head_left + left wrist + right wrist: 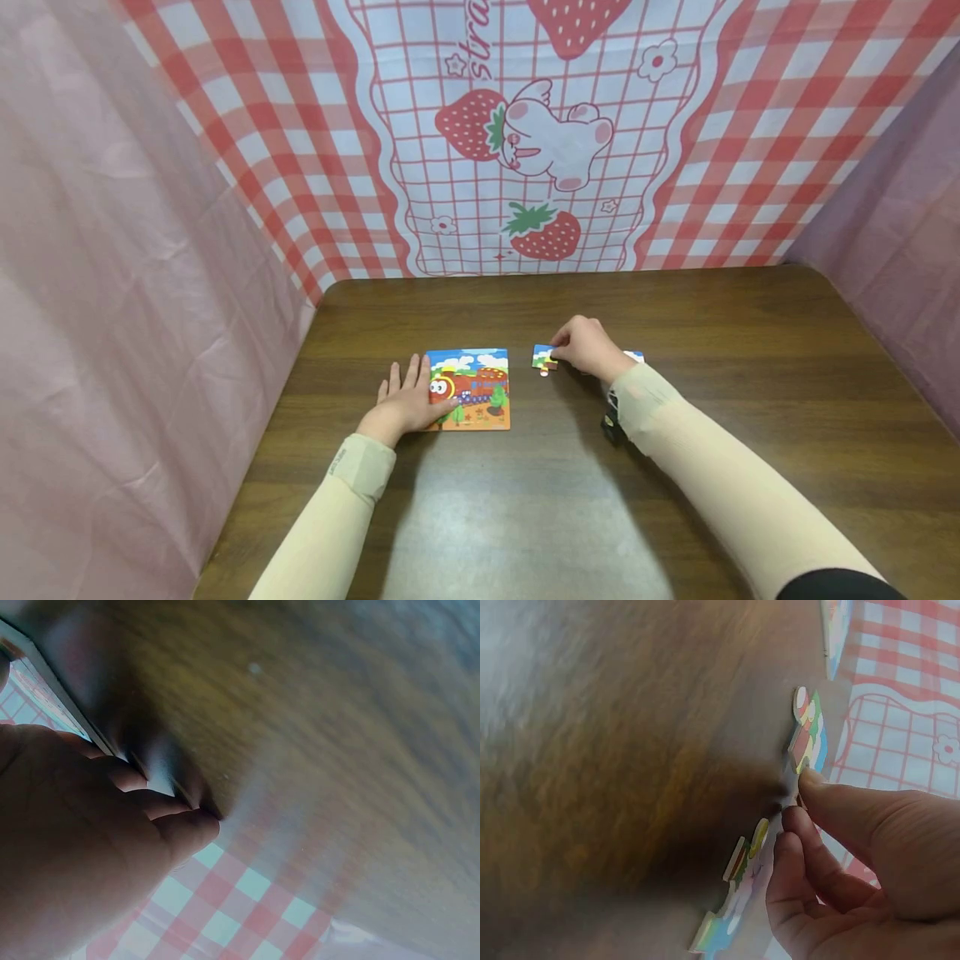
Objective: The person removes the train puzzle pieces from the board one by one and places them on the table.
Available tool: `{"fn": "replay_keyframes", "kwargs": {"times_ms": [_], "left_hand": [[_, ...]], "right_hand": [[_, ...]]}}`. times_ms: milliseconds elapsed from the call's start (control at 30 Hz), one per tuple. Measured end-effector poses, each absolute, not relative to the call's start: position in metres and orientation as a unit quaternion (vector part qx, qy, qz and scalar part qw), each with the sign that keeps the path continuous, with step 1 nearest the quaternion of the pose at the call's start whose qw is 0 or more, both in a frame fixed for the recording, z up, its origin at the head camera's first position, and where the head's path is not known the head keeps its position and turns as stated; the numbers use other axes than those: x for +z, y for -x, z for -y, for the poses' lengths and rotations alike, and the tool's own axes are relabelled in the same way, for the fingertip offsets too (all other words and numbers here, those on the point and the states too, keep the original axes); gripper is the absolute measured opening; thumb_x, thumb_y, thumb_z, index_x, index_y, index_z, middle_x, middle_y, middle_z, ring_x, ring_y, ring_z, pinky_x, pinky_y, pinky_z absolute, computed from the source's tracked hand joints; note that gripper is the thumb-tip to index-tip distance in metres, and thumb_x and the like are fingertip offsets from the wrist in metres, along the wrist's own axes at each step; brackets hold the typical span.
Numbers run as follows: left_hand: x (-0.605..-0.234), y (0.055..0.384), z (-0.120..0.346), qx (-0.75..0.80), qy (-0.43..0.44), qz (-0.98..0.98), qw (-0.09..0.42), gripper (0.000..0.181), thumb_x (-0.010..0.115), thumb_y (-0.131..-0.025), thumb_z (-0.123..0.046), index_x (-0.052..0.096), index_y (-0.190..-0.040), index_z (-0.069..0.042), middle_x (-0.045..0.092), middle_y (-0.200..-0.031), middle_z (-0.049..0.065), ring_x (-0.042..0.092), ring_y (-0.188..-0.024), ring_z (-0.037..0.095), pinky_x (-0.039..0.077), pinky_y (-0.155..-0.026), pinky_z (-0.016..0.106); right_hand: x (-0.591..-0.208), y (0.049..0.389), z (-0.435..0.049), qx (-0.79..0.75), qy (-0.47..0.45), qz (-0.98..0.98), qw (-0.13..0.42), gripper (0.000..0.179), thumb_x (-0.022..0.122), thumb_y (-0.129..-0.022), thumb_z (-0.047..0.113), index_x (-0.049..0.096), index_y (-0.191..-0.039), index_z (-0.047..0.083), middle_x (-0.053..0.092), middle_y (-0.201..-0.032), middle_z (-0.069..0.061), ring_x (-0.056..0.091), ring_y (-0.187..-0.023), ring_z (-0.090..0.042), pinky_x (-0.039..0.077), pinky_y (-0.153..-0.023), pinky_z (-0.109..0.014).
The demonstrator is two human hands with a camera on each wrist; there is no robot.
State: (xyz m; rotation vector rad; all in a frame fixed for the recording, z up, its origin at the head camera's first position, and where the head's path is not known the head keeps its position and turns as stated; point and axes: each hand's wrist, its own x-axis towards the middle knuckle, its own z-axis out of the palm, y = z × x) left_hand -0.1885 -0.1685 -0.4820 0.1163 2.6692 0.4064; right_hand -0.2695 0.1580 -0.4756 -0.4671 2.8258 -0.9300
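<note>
A square train picture puzzle [480, 392], with a red smiling engine under a blue sky, lies flat on the table. My left hand [405, 410] rests at its left side, fingers spread and thumb over the lower part of the picture. In the left wrist view the fingertips [199, 825] reach down to the tabletop. To the right of the puzzle, my right hand [588, 348] pinches the right edge of a jigsaw piece [543, 357] between thumb and fingers. The right wrist view shows that piece [807, 735] low over the wood, its rounded tab pointing out.
More jigsaw pieces [731, 900] lie beside the right hand, and one [634, 356] shows partly behind the right wrist. The brown wooden table [517, 508] meets a red-and-white checked strawberry cloth [517, 167] at the back. Pink curtains [127, 292] hang at both sides.
</note>
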Motion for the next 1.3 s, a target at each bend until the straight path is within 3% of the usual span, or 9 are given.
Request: {"fn": "replay_keyframes", "kwargs": {"times_ms": [133,200,433,600,1000,1300], "left_hand": [[-0.486,0.190,0.169,0.149,-0.042,-0.964,0.218,0.104,0.047,-0.097,-0.069,-0.004,-0.163,-0.008,-0.009,-0.169,0.012,-0.013,-0.150,0.043,-0.001,-0.118,0.059],[-0.487,0.191,0.170,0.146,-0.041,-0.963,0.222,0.104,0.046,-0.097,-0.070,-0.006,-0.163,-0.010,-0.010,-0.169,0.011,-0.015,-0.150,0.042,-0.001,-0.118,0.058],[-0.484,0.189,0.169,0.147,-0.044,-0.965,0.213,0.103,0.049,-0.097,-0.068,-0.003,-0.163,-0.008,-0.007,-0.169,0.013,-0.012,-0.150,0.044,0.001,-0.118,0.060],[-0.495,0.194,0.171,0.142,-0.041,-0.964,0.222,0.105,0.046,-0.096,-0.071,-0.008,-0.163,-0.011,-0.012,-0.168,0.010,-0.016,-0.149,0.042,-0.002,-0.118,0.058],[-0.478,0.187,0.167,0.145,-0.049,-0.965,0.211,0.102,0.050,-0.098,-0.066,-0.002,-0.163,-0.006,-0.005,-0.169,0.015,-0.010,-0.150,0.045,0.003,-0.117,0.061],[-0.483,0.191,0.170,0.165,-0.056,-0.962,0.209,0.104,0.044,-0.097,-0.070,-0.004,-0.163,-0.006,-0.006,-0.168,0.017,-0.010,-0.149,0.047,0.003,-0.116,0.064]], "right_hand": [[-0.474,0.272,-0.157,-0.279,0.181,-0.941,0.063,0.008,0.079,-0.088,0.007,0.082,-0.094,0.002,0.076,-0.086,-0.005,0.068,-0.087,-0.025,0.054,-0.083,-0.043],[-0.474,0.272,-0.157,-0.275,0.184,-0.941,0.071,0.007,0.079,-0.089,0.006,0.082,-0.094,0.002,0.075,-0.087,-0.004,0.068,-0.090,-0.027,0.053,-0.085,-0.045],[-0.474,0.273,-0.158,-0.276,0.184,-0.940,0.078,0.004,0.080,-0.088,0.008,0.081,-0.087,0.004,0.074,-0.083,-0.001,0.065,-0.077,-0.021,0.055,-0.074,-0.039],[-0.477,0.274,-0.158,-0.282,0.174,-0.940,0.082,0.004,0.082,-0.087,0.009,0.081,-0.087,0.005,0.074,-0.082,0.000,0.064,-0.070,-0.018,0.055,-0.068,-0.035],[-0.478,0.273,-0.161,-0.291,0.180,-0.937,0.074,0.006,0.083,-0.085,0.009,0.080,-0.087,0.004,0.073,-0.081,0.001,0.065,-0.084,-0.023,0.053,-0.080,-0.042],[-0.463,0.267,-0.155,-0.356,0.131,-0.920,0.102,0.022,0.078,-0.090,0.011,0.076,-0.106,-0.004,0.072,-0.094,-0.010,0.065,-0.075,-0.022,0.056,-0.069,-0.038]]}}
